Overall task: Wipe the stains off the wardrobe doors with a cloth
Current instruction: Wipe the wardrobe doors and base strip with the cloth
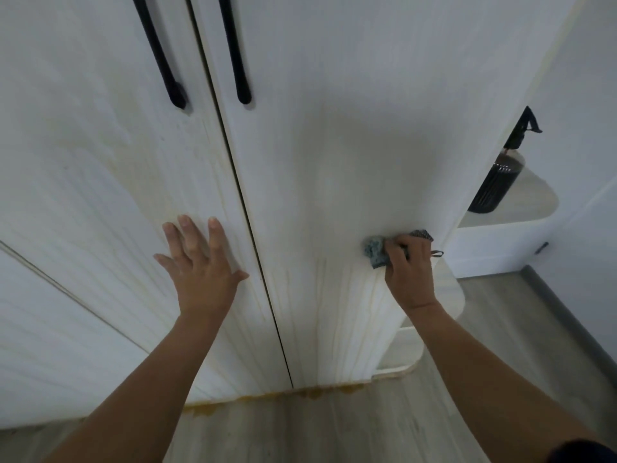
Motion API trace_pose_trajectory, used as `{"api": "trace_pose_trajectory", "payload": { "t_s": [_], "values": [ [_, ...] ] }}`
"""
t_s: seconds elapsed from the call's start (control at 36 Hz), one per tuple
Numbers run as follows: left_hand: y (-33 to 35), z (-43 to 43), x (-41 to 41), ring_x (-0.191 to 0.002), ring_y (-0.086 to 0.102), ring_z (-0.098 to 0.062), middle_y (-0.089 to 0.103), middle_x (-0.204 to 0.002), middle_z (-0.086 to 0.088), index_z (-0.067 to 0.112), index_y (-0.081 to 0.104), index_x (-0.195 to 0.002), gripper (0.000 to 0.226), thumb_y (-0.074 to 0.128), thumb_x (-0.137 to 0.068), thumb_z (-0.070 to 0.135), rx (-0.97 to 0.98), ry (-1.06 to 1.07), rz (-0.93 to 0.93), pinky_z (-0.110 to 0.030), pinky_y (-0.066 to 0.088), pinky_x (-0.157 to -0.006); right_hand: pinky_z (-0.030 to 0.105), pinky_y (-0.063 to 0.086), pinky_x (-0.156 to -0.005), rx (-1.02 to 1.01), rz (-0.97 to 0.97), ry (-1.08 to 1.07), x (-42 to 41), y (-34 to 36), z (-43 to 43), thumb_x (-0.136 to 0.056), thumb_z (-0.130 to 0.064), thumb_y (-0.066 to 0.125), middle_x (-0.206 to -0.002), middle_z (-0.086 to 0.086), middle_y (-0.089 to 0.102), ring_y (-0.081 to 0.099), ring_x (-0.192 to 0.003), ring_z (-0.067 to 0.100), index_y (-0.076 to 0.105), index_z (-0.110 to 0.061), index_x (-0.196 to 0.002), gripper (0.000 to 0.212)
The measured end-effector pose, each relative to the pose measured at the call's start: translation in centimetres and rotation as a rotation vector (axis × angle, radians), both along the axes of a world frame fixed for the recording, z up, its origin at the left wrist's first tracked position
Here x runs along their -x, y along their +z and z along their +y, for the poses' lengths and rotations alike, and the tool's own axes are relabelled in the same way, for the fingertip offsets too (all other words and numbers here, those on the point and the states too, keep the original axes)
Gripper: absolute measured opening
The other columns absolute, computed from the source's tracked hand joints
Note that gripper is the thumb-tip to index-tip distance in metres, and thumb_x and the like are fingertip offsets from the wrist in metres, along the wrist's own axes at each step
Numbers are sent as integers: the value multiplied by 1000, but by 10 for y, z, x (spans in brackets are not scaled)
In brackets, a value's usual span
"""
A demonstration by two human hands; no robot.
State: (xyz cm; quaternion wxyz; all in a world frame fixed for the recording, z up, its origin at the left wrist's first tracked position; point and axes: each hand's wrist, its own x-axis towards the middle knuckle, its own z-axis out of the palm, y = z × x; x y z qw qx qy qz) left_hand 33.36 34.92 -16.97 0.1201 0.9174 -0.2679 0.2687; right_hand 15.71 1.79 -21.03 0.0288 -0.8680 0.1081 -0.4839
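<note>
1. Cloth (375,250) is bunched in the right hand (412,272), whose fingers curl tight around it and press it to the right door (334,145), close to that door's outer edge.
2. Flat on the left door (100,162), well to the side of the grip, lies the left hand (200,262), fingers spread and holding nothing. It makes a good brace, so leave it there.
3. Yellowish streaks (337,312) start just below the grip and run down to the door's foot. I would drag the cloth straight down along them with firm, even pressure.
4. Turn to a clean face between passes, or the stain will likely smear.
5. Far below the grip, yellow drips (314,393) lie on the floor (334,429); end each stroke at the bottom edge.
</note>
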Motion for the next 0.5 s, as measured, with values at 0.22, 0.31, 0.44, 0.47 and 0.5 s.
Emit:
{"api": "trace_pose_trajectory", "payload": {
  "t_s": [0.22,0.31,0.44,0.47,0.5],
  "values": [
    [0,-1,0,-148,5,-63,-4,-161,-33,18,-16,-163,161,96,-53,54,-17,23,-60,-87,24,-102,30,37,-100,-146,-143,17,13,28,-20,-77,12,51,-108,17,51,48,-102,36,64,1,-107,35],
    [-2,0,-1,-151,1,-59,-3,-163,-35,17,-11,-164,159,96,-53,54,-12,26,-96,-85,25,-103,29,35,-96,-234,-278,-79,9,35,-31,-68,24,47,-106,26,54,49,-100,39,60,2,-110,48],
    [-7,2,-1,-155,0,-52,-1,-166,-33,14,1,-166,150,94,-56,58,17,14,-199,-80,26,-111,31,34,-86,-220,-354,-129,2,-2,-33,-68,19,43,-98,24,54,49,-92,37,52,-4,-102,42],
    [-9,3,-1,-155,0,-50,0,-167,-32,14,3,-166,147,92,-58,60,33,9,-206,-79,26,-111,32,34,-85,-221,-351,-133,2,-15,-34,-69,16,42,-97,23,54,49,-91,38,51,-5,-100,38],
    [-13,4,-1,-156,1,-48,2,-167,-32,14,5,-166,142,88,-62,64,60,-5,-230,-78,27,-112,33,35,-84,-197,-361,-129,1,-30,-34,-70,13,41,-97,23,53,49,-91,37,51,-5,-99,36]
  ]
}}
